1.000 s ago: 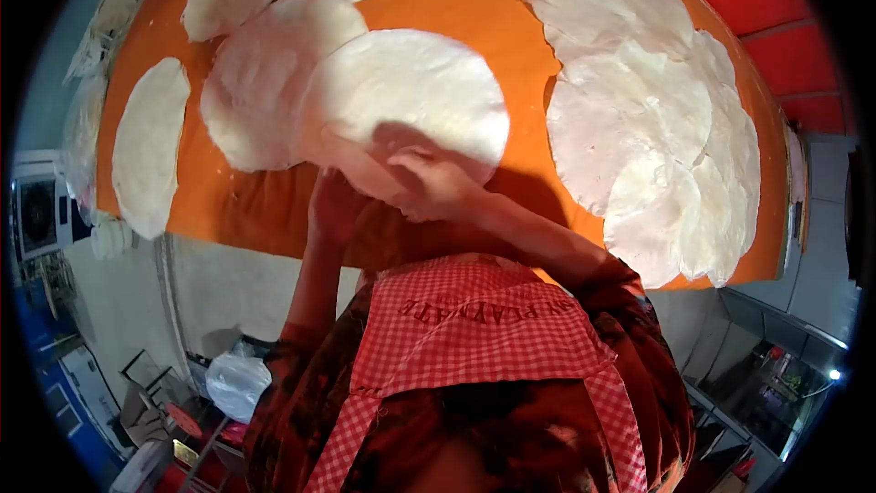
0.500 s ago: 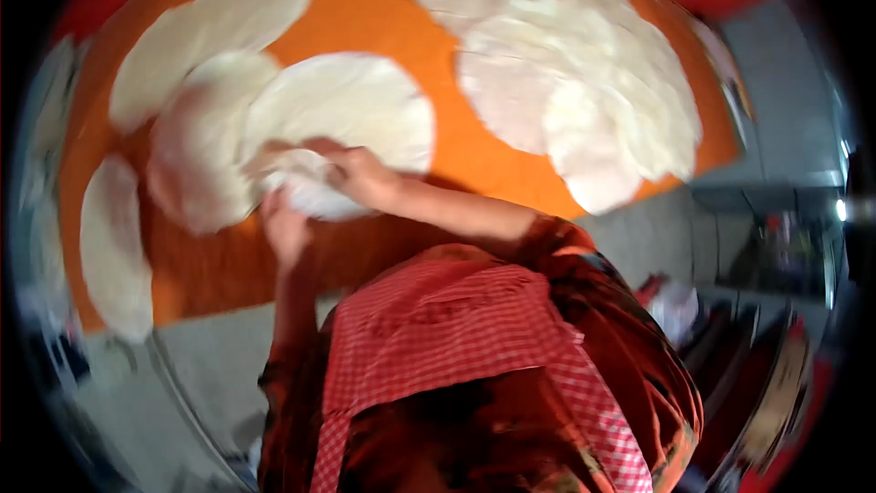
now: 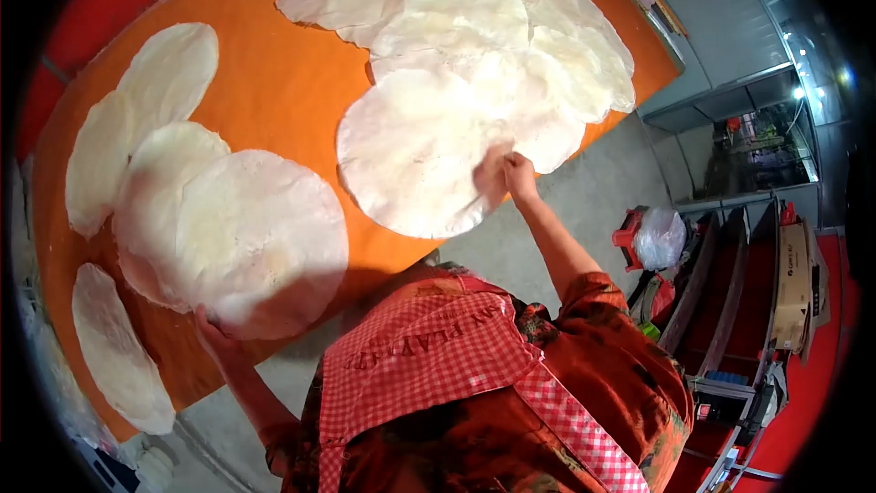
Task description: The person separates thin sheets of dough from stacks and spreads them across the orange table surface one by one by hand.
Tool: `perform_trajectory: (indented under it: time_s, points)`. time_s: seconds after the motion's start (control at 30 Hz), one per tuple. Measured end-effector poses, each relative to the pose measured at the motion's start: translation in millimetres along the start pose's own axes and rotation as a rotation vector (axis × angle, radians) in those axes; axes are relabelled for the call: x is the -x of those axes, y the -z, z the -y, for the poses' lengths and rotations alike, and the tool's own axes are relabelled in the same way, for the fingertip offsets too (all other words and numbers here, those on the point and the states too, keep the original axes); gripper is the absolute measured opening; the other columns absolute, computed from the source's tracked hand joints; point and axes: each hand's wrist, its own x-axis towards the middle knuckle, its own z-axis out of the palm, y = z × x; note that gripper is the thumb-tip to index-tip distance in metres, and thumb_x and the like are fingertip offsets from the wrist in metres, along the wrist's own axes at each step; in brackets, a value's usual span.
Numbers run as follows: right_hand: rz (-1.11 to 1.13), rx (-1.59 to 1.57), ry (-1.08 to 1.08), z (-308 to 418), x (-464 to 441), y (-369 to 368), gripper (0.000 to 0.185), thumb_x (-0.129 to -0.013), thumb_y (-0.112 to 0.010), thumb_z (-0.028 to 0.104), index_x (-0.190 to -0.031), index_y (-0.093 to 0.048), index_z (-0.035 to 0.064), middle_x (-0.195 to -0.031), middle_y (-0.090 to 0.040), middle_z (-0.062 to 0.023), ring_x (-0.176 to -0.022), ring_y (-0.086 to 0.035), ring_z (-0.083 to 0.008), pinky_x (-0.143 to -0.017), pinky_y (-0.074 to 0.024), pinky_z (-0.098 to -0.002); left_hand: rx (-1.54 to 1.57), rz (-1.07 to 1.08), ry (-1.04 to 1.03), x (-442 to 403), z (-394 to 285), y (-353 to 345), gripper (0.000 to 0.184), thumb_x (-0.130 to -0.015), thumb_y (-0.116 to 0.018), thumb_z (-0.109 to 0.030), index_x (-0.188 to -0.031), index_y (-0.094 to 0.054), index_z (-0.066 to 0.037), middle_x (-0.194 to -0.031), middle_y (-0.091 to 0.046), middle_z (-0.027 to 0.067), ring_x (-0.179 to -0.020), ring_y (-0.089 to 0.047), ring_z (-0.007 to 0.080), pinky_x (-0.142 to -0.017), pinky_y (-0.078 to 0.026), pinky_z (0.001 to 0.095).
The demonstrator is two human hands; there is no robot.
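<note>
Thin round dough sheets lie on an orange cloth. My right hand [image 3: 518,177] is closed at the right edge of a large pale sheet [image 3: 411,155], which overlaps the front of a broad overlapping pile [image 3: 465,18]. My left hand [image 3: 217,336] is low on the left, touching the lower left edge of another round sheet [image 3: 265,228]; its fingers are partly hidden by that edge. Beneath this sheet lies part of another one [image 3: 160,183].
The orange-covered table [image 3: 283,82] has its near edge in front of my apron [image 3: 429,347]. More sheets lie at the left, including a long narrow one [image 3: 114,347]. On the right stand a red stool [image 3: 628,239] with a plastic bag, and a cardboard box [image 3: 792,288].
My hands were together over bunched dough and are now far apart. My right hand has moved right to the pile, where another spread sheet now lies. The view has shifted.
</note>
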Motion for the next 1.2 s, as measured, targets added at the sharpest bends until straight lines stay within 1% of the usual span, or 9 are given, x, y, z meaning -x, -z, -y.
perform_trajectory:
  time_s: [0.3, 0.43, 0.5, 0.57, 0.6, 0.7, 0.93, 1.07, 1.2]
  points:
    - [0.161, -0.137, -0.127, 37.7, 10.2, 62.9, 0.013, -0.086, -0.061, 0.011, -0.088, -0.061, -0.0025, -0.071, -0.063, -0.0081, -0.064, -0.059, -0.0173, -0.059, -0.0491, -0.0314, 0.191, 0.099, 0.112, 43.4, -97.0, -72.5, 0.028, -0.093, -0.054, -0.021, -0.113, -0.059, -0.002, -0.106, -0.059, 0.0071, -0.097, -0.058, 0.0169, -0.079, -0.050, 0.0294]
    - [-0.277, 0.396, 0.376, 43.9, 34.6, 52.6, 0.041, -0.079, -0.068, 0.016, -0.115, -0.056, -0.0005, -0.100, -0.063, -0.0223, -0.092, -0.062, -0.0383, -0.081, -0.0507, -0.0428, 0.130, 0.148, 0.056, 62.9, -129.9, -96.5, 0.027, -0.094, -0.054, -0.018, -0.115, -0.058, -0.002, -0.108, -0.059, 0.0067, -0.097, -0.058, 0.0155, -0.078, -0.050, 0.0286]
    - [0.103, -0.026, 0.254, 119.0, 75.8, 23.7, 0.049, -0.078, -0.077, 0.024, -0.118, -0.056, 0.0045, -0.113, -0.060, -0.0132, -0.098, -0.061, -0.0248, -0.078, -0.0528, -0.0352, 0.035, 0.173, -0.018, 72.4, -139.5, -109.1, 0.026, -0.094, -0.054, -0.017, -0.116, -0.058, -0.002, -0.109, -0.058, 0.0065, -0.097, -0.058, 0.0148, -0.077, -0.051, 0.0282]
    - [0.672, -0.329, 0.598, 179.1, 117.8, -2.3, 0.055, -0.079, -0.076, 0.027, -0.125, -0.054, 0.0045, -0.120, -0.057, -0.0139, -0.105, -0.058, -0.0244, -0.087, -0.0495, -0.0354, -0.351, 0.257, -0.360, 73.1, -124.2, -109.2, 0.027, -0.093, -0.055, -0.018, -0.115, -0.058, -0.003, -0.108, -0.059, 0.0065, -0.096, -0.059, 0.0152, -0.077, -0.051, 0.0280]
    - [0.893, -0.317, 0.694, 199.0, 137.0, -20.5, 0.062, -0.080, -0.075, 0.029, -0.129, -0.049, 0.0013, -0.124, -0.056, -0.0156, -0.110, -0.056, -0.0274, -0.095, -0.0447, -0.0374, -0.196, 0.223, -0.229, 77.6, -132.4, -115.8, 0.028, -0.093, -0.054, -0.018, -0.116, -0.057, -0.004, -0.107, -0.059, 0.0066, -0.095, -0.059, 0.0159, -0.076, -0.051, 0.0276]
    - [0.677, -0.278, 1.193, 230.9, 200.8, -69.6, 0.066, -0.077, -0.072, 0.031, -0.131, -0.046, 0.0001, -0.124, -0.054, -0.0191, -0.114, -0.054, -0.0322, -0.097, -0.0429, -0.0410, 0.145, 0.011, 0.058, 121.7, -184.9, -174.7, 0.027, -0.093, -0.052, -0.019, -0.116, -0.055, -0.004, -0.105, -0.059, 0.0066, -0.092, -0.059, 0.0169, -0.075, -0.052, 0.0271]
    - [0.623, -0.661, 1.087, 262.3, 191.9, -132.3, 0.004, -0.079, -0.058, 0.004, -0.080, -0.055, 0.0006, -0.064, -0.055, -0.0092, -0.055, -0.047, -0.0245, -0.052, -0.0399, -0.0331, -0.035, 0.146, -0.296, 65.9, -180.8, -137.7, 0.014, -0.088, -0.055, -0.012, -0.101, -0.055, -0.005, -0.089, -0.055, 0.0042, -0.080, -0.055, 0.0132, -0.066, -0.047, 0.0270]
    - [0.957, -1.019, 0.507, 286.7, 149.8, -148.7, 0.012, -0.084, -0.055, 0.000, -0.095, -0.061, 0.0005, -0.075, -0.062, -0.0041, -0.068, -0.058, -0.0156, -0.062, -0.0481, -0.0302, 0.060, 0.038, -0.077, 13.7, -238.8, -236.7, 0.015, -0.087, -0.057, -0.017, -0.098, -0.055, -0.007, -0.088, -0.055, 0.0010, -0.081, -0.054, 0.0128, -0.071, -0.044, 0.0260]
    - [0.584, -0.992, 0.477, 283.8, 53.4, -139.6, 0.028, -0.084, -0.051, -0.005, -0.109, -0.062, -0.0002, -0.088, -0.066, -0.0047, -0.079, -0.063, -0.0143, -0.071, -0.0517, -0.0270, -0.027, 0.475, -0.316, -42.6, -245.5, -324.2, 0.025, -0.089, -0.056, -0.010, -0.113, -0.056, -0.004, -0.103, -0.057, 0.0049, -0.096, -0.055, 0.0141, -0.084, -0.046, 0.0307]
